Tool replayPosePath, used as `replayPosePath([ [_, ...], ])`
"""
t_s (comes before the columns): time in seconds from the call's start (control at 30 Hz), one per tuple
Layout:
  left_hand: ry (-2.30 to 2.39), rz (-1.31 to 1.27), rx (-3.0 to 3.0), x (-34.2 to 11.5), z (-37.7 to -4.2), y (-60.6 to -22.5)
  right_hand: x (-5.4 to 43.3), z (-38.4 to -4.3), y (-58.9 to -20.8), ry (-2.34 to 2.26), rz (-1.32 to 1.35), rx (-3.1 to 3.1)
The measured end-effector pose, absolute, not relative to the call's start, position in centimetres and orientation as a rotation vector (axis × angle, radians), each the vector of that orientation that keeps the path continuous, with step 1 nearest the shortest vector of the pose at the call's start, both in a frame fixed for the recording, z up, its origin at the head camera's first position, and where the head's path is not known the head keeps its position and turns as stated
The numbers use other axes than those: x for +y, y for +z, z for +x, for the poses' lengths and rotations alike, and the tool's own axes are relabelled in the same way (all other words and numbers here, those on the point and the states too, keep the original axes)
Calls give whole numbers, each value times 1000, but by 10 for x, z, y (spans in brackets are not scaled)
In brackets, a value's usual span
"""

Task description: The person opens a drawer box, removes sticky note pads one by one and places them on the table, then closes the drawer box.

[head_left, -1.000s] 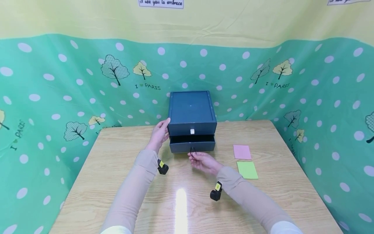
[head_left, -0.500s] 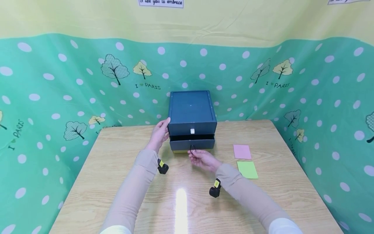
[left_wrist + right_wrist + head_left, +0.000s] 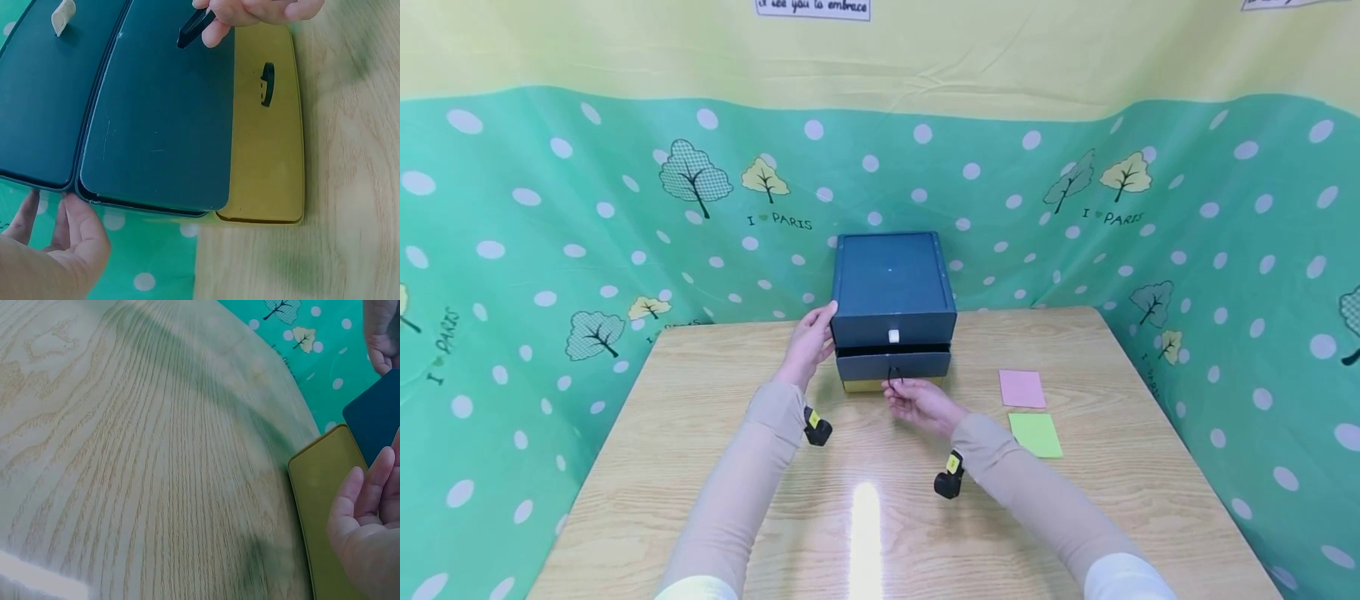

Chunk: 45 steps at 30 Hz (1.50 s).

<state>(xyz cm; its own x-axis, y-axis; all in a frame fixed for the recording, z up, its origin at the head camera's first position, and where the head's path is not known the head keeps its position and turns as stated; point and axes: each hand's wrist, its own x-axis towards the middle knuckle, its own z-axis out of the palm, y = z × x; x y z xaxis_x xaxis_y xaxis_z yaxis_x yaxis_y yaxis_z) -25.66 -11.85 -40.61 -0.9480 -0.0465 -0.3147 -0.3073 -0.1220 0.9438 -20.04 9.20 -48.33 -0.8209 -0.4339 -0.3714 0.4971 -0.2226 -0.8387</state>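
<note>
I see right hand [image 3: 925,407] pinching black pull [image 3: 189,32] | drawer [image 3: 917,365] just beyond those fingers, partly out, long axis crosswise (right hand is nearer its pull) | left hand [image 3: 808,346], fingers unclenched, touches box [image 3: 891,275] to their right

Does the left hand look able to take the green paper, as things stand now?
Probably not directly: the left hand rests against the blue box, and the right hand, pinching the black handle, seems to block the straight way to the green paper.
</note>
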Motion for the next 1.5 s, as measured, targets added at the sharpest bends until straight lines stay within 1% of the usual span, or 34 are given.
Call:
replayPosePath([
  [1.1,2204,-374,1945,-118,-257,-406,84,-216,-481,-2145,139,1437],
  [1.5,2199,-401,1963,-117,-257,-404,84,-219,-485,-2131,142,1467],
])
